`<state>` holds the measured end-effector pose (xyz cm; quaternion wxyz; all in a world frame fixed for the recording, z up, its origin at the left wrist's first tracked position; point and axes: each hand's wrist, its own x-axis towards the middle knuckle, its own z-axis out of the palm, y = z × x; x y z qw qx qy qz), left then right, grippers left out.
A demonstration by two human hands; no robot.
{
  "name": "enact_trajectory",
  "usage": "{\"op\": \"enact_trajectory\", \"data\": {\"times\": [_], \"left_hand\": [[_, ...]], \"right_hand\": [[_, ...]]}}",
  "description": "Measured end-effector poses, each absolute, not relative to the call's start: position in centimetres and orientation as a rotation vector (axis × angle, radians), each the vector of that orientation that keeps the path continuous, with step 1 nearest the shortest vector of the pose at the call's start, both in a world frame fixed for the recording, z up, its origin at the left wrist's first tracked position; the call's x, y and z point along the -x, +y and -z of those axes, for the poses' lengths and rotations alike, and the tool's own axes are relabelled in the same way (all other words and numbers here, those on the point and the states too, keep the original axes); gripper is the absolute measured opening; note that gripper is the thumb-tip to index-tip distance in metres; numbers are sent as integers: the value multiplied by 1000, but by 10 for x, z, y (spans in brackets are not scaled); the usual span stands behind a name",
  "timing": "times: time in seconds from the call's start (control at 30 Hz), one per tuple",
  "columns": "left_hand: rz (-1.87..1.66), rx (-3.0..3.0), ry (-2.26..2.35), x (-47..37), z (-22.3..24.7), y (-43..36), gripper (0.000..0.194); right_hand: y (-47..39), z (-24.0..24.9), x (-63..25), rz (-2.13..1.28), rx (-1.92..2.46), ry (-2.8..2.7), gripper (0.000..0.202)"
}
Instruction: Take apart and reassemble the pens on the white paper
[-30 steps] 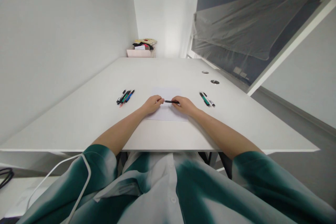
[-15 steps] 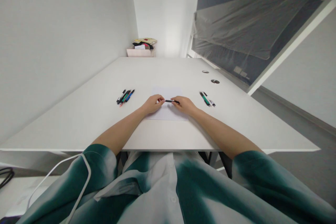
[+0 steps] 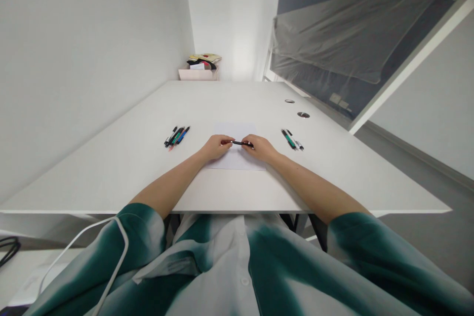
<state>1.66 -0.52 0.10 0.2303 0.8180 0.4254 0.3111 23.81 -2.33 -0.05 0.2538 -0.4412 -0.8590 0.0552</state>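
A slim black pen (image 3: pixel 238 143) is held level between my two hands, above a sheet of white paper (image 3: pixel 237 162). My left hand (image 3: pixel 217 146) is closed, with thumb and fingertips pinching the pen's left end; something dark reddish shows inside its curled fingers, too small to make out. My right hand (image 3: pixel 259 147) is closed around the pen's right part, whose dark end shows under the fingers. Both wrists rest low over the paper's sides.
Several pens (image 3: pixel 177 137) lie bunched left of the paper. A smaller group of pens (image 3: pixel 292 139), one green, lies to the right. Two round metal grommets (image 3: pixel 303 115) sit in the white table (image 3: pixel 237 190). A box (image 3: pixel 198 74) with cloth stands at the far end.
My left fingers have closed further over the pen's left end, and the pen now tilts slightly. My right hand has barely shifted. The other pens stay put.
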Motion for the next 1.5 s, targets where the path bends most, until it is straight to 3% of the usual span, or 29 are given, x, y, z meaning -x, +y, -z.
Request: {"op": "enact_trajectory", "data": {"times": [0.47, 1.17, 1.5], "left_hand": [[-937, -2210, 1198, -12, -1, -2, 25], [-1089, -1895, 1280, 19, 2, 18, 25], [-1027, -1884, 1188, 13, 2, 12, 30]], "right_hand": [[-25, -3, -239, -290, 1211, -2276, 17], [-2, 2, -260, -208, 1384, -2170, 38], [-3, 8, -242, -196, 1430, -2245, 27]]}}
